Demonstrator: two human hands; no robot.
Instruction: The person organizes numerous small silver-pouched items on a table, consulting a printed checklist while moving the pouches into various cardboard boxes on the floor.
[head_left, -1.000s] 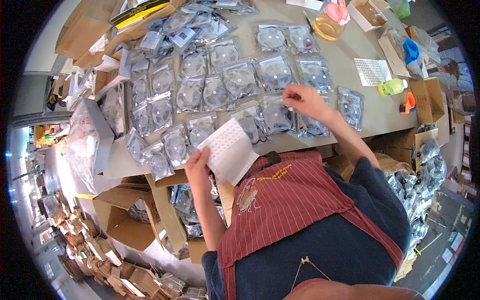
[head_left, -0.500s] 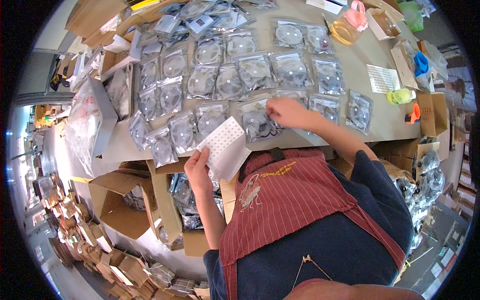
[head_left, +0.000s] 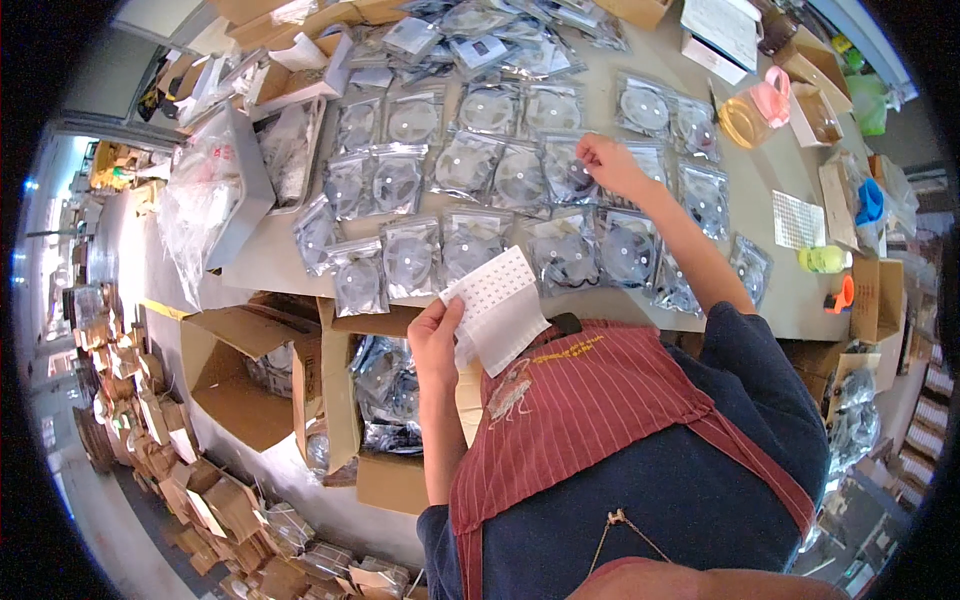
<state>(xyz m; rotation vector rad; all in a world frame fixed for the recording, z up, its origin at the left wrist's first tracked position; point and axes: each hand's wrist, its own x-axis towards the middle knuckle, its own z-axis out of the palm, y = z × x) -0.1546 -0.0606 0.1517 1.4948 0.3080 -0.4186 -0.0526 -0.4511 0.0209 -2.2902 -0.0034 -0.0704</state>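
Observation:
In my left hand [head_left: 436, 335] is a white sheet of small printed stickers [head_left: 498, 305], gripped at its left edge between thumb and fingers. The sheet is bent and hangs in front of my apron at the table's near edge. My right hand [head_left: 606, 165] is over the middle rows of clear zip bags, its fingers drawn together at the bag [head_left: 568, 180] under them. Whatever those fingertips hold is too small to make out. Several such bags lie flat in rows, each with a round, coiled item inside and many with a small white dot, like this bag [head_left: 465, 162].
A pile of similar bags [head_left: 480, 50] covers the table's far side. At right stand a pitcher with a pink lid [head_left: 757, 108], a sticker sheet [head_left: 799, 219], a yellow-green bottle [head_left: 825, 260] and an orange tape dispenser [head_left: 840, 294]. Open cartons [head_left: 240, 390] are below the near edge.
My right hand has moved from a near-row bag to one farther back. The left hand still holds the sticker sheet. The whole view has shifted, so the table appears farther right.

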